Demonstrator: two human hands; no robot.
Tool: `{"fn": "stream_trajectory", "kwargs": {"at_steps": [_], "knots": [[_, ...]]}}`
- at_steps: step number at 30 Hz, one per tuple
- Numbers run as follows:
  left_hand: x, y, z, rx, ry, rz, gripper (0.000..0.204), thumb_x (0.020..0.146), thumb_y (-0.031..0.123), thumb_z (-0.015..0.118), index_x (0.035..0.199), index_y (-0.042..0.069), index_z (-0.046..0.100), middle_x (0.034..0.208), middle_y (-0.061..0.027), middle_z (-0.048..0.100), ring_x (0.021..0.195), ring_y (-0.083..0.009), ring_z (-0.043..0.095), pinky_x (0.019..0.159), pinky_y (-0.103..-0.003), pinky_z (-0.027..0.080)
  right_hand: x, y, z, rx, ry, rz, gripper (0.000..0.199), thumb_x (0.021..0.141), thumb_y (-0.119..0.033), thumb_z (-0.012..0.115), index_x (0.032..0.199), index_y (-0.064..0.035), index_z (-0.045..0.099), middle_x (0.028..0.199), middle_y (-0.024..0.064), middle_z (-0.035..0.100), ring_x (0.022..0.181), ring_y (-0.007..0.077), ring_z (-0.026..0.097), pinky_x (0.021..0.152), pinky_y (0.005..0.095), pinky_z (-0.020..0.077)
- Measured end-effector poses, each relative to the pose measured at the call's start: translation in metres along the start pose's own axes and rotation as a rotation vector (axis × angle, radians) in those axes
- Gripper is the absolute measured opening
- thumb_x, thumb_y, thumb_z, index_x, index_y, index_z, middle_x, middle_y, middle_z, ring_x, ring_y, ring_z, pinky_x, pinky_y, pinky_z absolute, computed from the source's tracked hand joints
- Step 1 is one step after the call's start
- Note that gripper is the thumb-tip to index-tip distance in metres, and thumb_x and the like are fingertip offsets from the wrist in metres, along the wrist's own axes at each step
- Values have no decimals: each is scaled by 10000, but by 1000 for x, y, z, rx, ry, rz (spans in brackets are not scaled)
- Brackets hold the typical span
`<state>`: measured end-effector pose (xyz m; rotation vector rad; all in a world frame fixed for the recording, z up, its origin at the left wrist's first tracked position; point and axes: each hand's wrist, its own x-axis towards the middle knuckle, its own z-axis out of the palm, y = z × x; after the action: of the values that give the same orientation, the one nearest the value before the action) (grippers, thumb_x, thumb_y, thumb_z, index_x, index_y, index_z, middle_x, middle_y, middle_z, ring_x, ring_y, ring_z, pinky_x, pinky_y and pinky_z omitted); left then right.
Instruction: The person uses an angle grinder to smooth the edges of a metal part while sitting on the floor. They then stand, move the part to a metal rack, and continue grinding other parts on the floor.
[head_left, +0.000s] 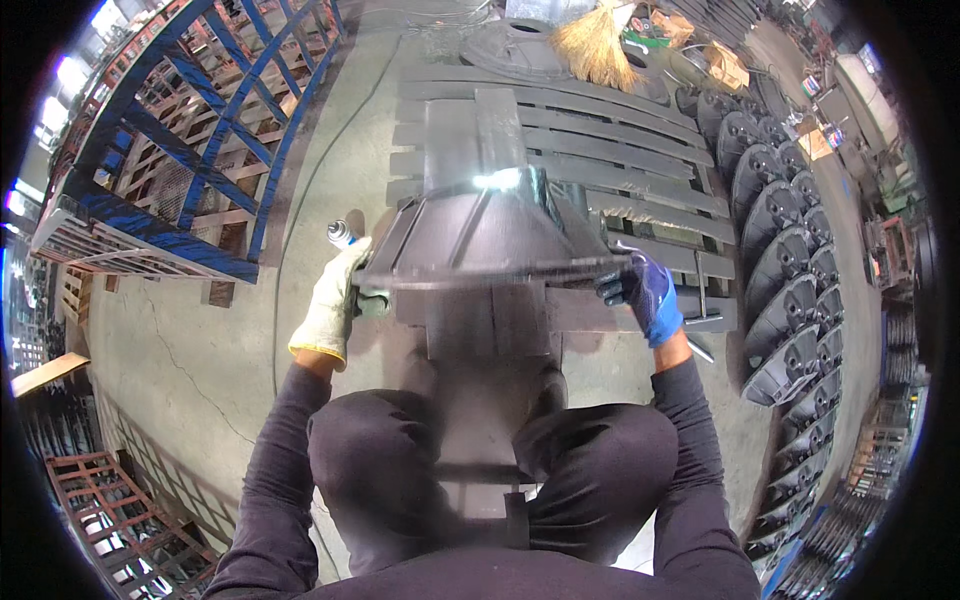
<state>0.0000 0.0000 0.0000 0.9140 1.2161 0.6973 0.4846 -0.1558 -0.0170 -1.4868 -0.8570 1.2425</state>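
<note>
A dark, ribbed, cone-shaped metal casting (480, 235) stands tilted in front of my knees, over a dark block or stand (487, 322). My left hand (335, 305), in a white knit glove with a yellow cuff, closes on its left rim. Beside those fingers sticks up a silver-tipped tool with a blue band (341, 234); whether that hand also grips it I cannot tell. My right hand (648, 292), in a blue-coated glove, has its fingers curled round the right rim. The casting's underside is hidden, and its outline is slightly blurred.
Behind the casting lies a slatted pallet (620, 155), with metal bars (700, 290) at its right. Rows of similar dark castings (775, 265) lean on edge further right. A blue-framed crate (200, 150) stands left. A straw broom (597, 48) lies at the back; a hose (290, 235) crosses the floor.
</note>
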Motion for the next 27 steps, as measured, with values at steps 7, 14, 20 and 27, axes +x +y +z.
{"fn": "stream_trajectory", "kwargs": {"at_steps": [7,14,20,27], "knots": [[34,23,-16,170,-236,119,542,1084,491,529,1220,-16,660,922,-144,740,769,-240,718,742,-348,591,37,-54,27,-1020,216,-542,402,894,-233,814,1205,-20,674,1012,194,718,848,308,679,782,397,557],[34,85,23,558,27,-35,397,907,367,831,1085,17,765,835,-30,713,601,-113,590,533,-279,479,125,-15,65,-494,473,-449,374,881,-193,849,1141,26,693,988,102,756,850,155,647,809,335,550],[42,86,8,645,-146,-333,415,891,450,823,1052,69,794,714,-32,657,470,-109,557,395,-249,393,116,17,63,-576,405,-222,327,882,-215,821,1054,46,725,862,101,749,782,129,619,745,329,532],[73,49,-16,683,-317,-69,407,962,462,745,1185,125,788,657,44,632,469,-33,514,402,-200,367,108,62,56,-455,259,-57,364,926,-264,799,1102,52,766,911,80,770,804,102,636,744,311,540]]}}
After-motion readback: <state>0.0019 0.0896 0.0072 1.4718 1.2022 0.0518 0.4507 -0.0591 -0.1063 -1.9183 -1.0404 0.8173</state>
